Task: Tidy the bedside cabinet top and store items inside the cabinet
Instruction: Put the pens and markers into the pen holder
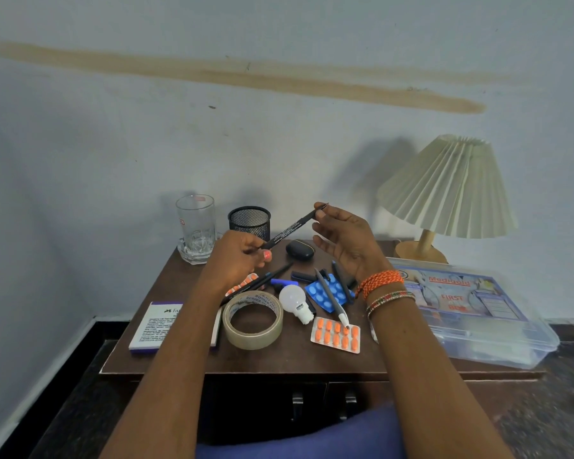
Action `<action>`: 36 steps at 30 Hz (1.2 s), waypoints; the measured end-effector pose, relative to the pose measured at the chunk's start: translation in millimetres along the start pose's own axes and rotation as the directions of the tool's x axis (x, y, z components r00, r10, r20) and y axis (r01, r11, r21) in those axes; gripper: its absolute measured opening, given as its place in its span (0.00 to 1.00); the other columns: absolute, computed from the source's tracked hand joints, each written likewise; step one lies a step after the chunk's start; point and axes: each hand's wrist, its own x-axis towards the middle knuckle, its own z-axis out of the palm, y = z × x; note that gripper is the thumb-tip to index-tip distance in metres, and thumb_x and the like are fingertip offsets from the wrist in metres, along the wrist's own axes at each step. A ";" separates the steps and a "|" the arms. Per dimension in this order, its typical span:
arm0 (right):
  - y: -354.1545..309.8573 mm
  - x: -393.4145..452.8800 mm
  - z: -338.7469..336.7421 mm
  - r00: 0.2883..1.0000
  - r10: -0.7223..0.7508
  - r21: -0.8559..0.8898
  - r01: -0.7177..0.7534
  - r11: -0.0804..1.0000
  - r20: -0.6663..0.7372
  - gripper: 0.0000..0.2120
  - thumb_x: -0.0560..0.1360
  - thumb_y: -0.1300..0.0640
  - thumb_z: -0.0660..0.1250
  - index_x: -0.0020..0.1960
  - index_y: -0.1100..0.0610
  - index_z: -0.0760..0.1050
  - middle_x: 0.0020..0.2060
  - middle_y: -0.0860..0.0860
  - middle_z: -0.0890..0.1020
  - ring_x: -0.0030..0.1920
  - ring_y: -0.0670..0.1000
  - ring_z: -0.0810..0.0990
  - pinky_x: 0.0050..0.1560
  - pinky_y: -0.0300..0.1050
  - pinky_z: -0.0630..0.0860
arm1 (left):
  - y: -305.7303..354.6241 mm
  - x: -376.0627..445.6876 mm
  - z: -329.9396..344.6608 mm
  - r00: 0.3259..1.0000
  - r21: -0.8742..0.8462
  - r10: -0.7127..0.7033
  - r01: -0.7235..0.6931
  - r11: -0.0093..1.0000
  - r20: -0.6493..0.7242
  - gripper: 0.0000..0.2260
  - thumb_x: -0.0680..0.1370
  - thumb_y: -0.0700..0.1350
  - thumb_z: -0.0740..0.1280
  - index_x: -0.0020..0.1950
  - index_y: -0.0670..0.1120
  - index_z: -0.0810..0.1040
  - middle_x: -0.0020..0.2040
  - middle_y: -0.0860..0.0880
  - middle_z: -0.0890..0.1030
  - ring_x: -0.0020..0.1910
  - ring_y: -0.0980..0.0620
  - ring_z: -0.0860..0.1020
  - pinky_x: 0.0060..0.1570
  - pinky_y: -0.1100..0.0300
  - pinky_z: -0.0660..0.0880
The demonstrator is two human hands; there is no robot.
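Observation:
A black pen [290, 229] with white print is held slanted above the brown cabinet top [285, 359]. My left hand [237, 260] pinches its lower end and my right hand [345, 241] pinches its upper tip. Just behind the pen stands an empty black mesh pen holder [249, 221]. Under my hands lie more pens [325, 286], a blue pill strip [328, 291], orange pill strips [336, 334], a white bulb [294, 301], a tape roll [252, 321] and a black earbud case [299, 250].
A glass [196, 226] stands at the back left, a pleated lamp [448, 190] at the back right. A clear first aid box [471, 313] overhangs the right edge. A white and purple box [161, 323] lies front left. Cabinet door handles [322, 404] show below.

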 end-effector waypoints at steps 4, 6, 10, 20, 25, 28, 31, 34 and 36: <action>5.9 -1.9 7.6 0.997 0.015 -0.077 -0.009 0.997 0.074 0.06 0.75 0.64 0.67 0.48 0.55 0.80 0.41 0.50 0.82 0.41 0.47 0.79 0.40 0.39 0.79 | 8.8 -3.0 2.1 0.998 0.035 0.046 -0.047 0.998 0.049 0.07 0.77 0.39 0.65 0.53 0.41 0.79 0.41 0.45 0.82 0.37 0.54 0.79 0.41 0.63 0.75; 3.6 -1.9 7.4 0.997 0.007 -0.084 0.000 0.996 0.075 0.06 0.75 0.65 0.66 0.49 0.58 0.80 0.41 0.51 0.82 0.40 0.47 0.80 0.40 0.39 0.79 | 8.6 -2.7 0.0 0.999 0.069 0.040 -0.040 0.997 0.002 0.07 0.77 0.37 0.64 0.53 0.40 0.78 0.41 0.45 0.81 0.36 0.55 0.79 0.39 0.67 0.75; -2.3 4.9 -15.3 0.982 -0.084 -0.127 0.063 0.990 -0.169 0.08 0.76 0.67 0.65 0.53 0.62 0.79 0.40 0.53 0.81 0.38 0.47 0.79 0.40 0.37 0.80 | -0.3 -2.0 -16.8 0.992 0.191 0.030 -0.006 0.982 -0.124 0.07 0.76 0.37 0.66 0.53 0.39 0.80 0.42 0.43 0.82 0.40 0.50 0.80 0.42 0.62 0.76; 55.1 42.9 9.4 0.998 -0.011 -0.946 0.067 0.318 0.067 0.09 0.67 0.56 0.75 0.46 0.58 0.84 0.45 0.57 0.84 0.47 0.56 0.82 0.54 0.51 0.79 | -8.3 -7.0 -24.9 0.991 0.368 -0.020 0.068 0.927 -0.134 0.07 0.73 0.40 0.70 0.50 0.41 0.82 0.46 0.41 0.83 0.44 0.47 0.79 0.51 0.52 0.75; 60.7 58.6 27.2 0.982 0.168 -0.993 0.073 0.095 0.088 0.18 0.63 0.59 0.77 0.51 0.61 0.77 0.51 0.58 0.82 0.51 0.60 0.81 0.53 0.53 0.80 | -10.9 -8.6 -31.9 0.988 0.388 -0.034 0.092 0.917 -0.153 0.07 0.73 0.41 0.71 0.50 0.41 0.83 0.48 0.41 0.84 0.48 0.46 0.79 0.56 0.48 0.75; 64.1 56.2 30.9 0.973 0.198 -0.993 0.121 0.005 0.119 0.19 0.62 0.61 0.75 0.50 0.58 0.74 0.53 0.58 0.80 0.53 0.60 0.79 0.53 0.53 0.79 | -10.3 -9.0 -34.8 0.988 0.382 -0.037 0.092 0.920 -0.150 0.07 0.73 0.41 0.71 0.49 0.41 0.83 0.48 0.41 0.84 0.49 0.45 0.80 0.56 0.49 0.75; 68.6 53.1 29.1 0.984 0.137 -0.992 0.122 -0.020 0.118 0.21 0.66 0.63 0.72 0.57 0.59 0.73 0.56 0.58 0.77 0.56 0.60 0.77 0.56 0.54 0.77 | -12.9 -9.9 -38.0 0.989 0.396 -0.049 0.101 0.913 -0.141 0.09 0.73 0.41 0.71 0.52 0.41 0.82 0.50 0.41 0.83 0.50 0.44 0.79 0.55 0.52 0.74; 69.1 51.0 30.3 0.986 0.117 -0.991 0.126 -0.050 0.120 0.21 0.66 0.62 0.73 0.57 0.58 0.73 0.56 0.57 0.78 0.56 0.59 0.77 0.55 0.52 0.77 | -15.0 -10.9 -42.0 0.988 0.420 -0.045 0.103 0.902 -0.147 0.08 0.73 0.41 0.71 0.51 0.41 0.83 0.50 0.41 0.83 0.49 0.44 0.80 0.54 0.51 0.74; 62.9 48.1 31.0 0.982 0.146 -0.992 0.122 -0.024 0.117 0.19 0.65 0.60 0.75 0.54 0.58 0.74 0.54 0.57 0.79 0.54 0.59 0.78 0.53 0.51 0.78 | -14.4 -10.1 -42.4 0.986 0.411 -0.035 0.102 0.906 -0.166 0.08 0.73 0.42 0.71 0.51 0.42 0.83 0.50 0.41 0.83 0.49 0.45 0.80 0.54 0.51 0.75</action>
